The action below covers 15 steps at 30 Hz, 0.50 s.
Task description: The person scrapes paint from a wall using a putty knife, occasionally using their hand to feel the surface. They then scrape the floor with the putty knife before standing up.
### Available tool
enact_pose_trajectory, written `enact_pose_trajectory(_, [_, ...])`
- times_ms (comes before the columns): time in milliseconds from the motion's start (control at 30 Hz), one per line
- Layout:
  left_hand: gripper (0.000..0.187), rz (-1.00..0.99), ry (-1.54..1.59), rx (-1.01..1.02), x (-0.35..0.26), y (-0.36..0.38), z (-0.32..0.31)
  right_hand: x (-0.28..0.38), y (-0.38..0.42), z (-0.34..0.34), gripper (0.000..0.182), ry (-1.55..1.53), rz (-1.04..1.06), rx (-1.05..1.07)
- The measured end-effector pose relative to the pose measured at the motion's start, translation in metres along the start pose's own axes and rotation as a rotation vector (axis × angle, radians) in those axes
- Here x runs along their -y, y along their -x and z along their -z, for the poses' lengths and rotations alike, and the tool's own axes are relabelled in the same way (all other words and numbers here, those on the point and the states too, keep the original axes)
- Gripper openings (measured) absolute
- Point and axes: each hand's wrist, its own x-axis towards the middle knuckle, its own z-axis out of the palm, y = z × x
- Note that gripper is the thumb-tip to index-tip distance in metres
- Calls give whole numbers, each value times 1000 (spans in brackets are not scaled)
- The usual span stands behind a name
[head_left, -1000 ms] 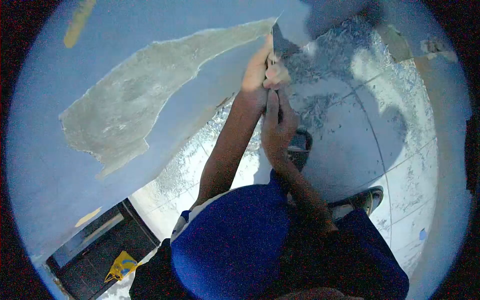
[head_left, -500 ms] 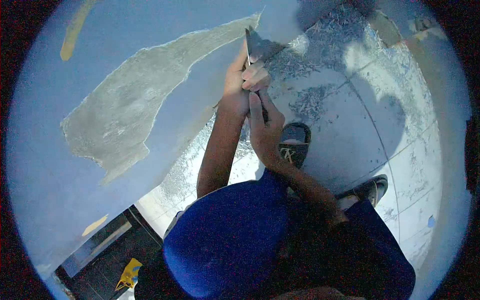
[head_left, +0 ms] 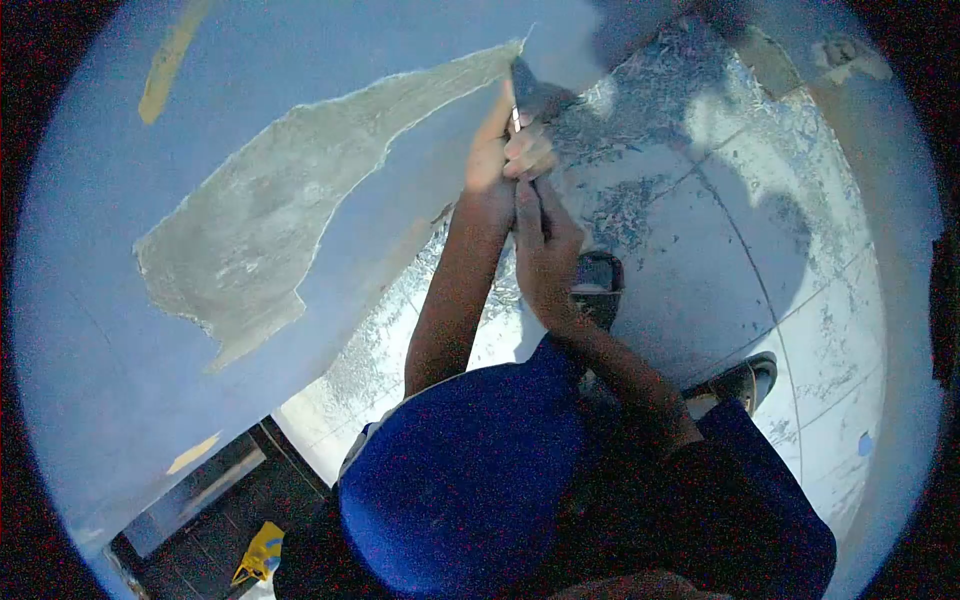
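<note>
Both hands on one tool. Thin blade (head_left: 516,118) sticks out past the left hand (head_left: 492,155), its handle mostly hidden by fingers. Left hand: fingers curled round the tool, palm side to the wall (head_left: 300,50). Right hand (head_left: 547,250): closed up just behind the left, thumb and fingers pinched on what looks like the rear end of the same tool; too dark and soft to be sure how much it grips.

Key relation: blade's long axis runs nearly straight away from the body, in line with left knuckles then right fingers. Tip sits at the narrow end of the grey patch (head_left: 270,190), by its corner nearest the wall's lower edge. Contact vs small gap: can't tell. Left hand is nearer to tip and patch; right hand is further back, toward the body, on the floor side.

Patch: broad end well off to the left of both hands, tapering toward the blade, ragged pale border all round.

Around: floor (head_left: 690,290) meets the wall's lower edge; flakes (head_left: 620,215) strewn over it, densest near that edge. One sandal (head_left: 597,285) just behind the right hand. Yellow bag (head_left: 262,552) far off on the left, near the dark tiled area (head_left: 210,520).
</note>
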Motion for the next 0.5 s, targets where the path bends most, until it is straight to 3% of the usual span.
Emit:
enact_pose_trajectory(167, [41,-12,-37,-97,-4,7,-13,14,3,7,26,63,-69,71])
enact_pose_trajectory(233, [41,17,-88,-154,-1,-5,-18,0,-4,5,27,48,43,-14])
enact_pose_trajectory(333, [42,-65,32,211,3,-9,-1,-4,-5,5,27,71,85,-30])
enact_pose_trajectory(467, [44,36,208,320,0,-10,10,-9,-4,1,27,101,199,-27])
enact_pose_trajectory(500, [44,55,255,361,1,-12,12,-3,-3,2,28,96,136,-3])
